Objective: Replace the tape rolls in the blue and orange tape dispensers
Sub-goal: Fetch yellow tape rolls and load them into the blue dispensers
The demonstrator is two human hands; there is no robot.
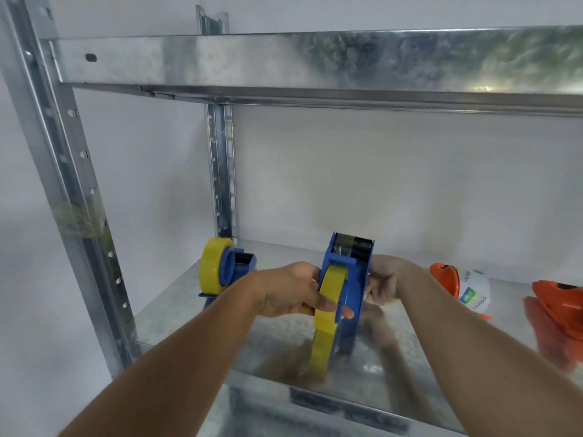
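Blue dispenser [350, 272] stands upright on the shelf [410, 357], right hand [383, 280] gripping its frame for stability; left hand [293, 291], fingers clamped on the yellow roll [328, 310], works it at the hub (seating judged incomplete).

This looks like a storeroom or packing area: a bare galvanized steel rack [315, 61] with slotted uprights [220, 171] stands against a plain white wall [378, 178], and its lower shelf [189, 313] carries packing supplies, namely blue tape dispensers [350, 279] loaded with yellow tape and orange ones [448, 279] off to the right
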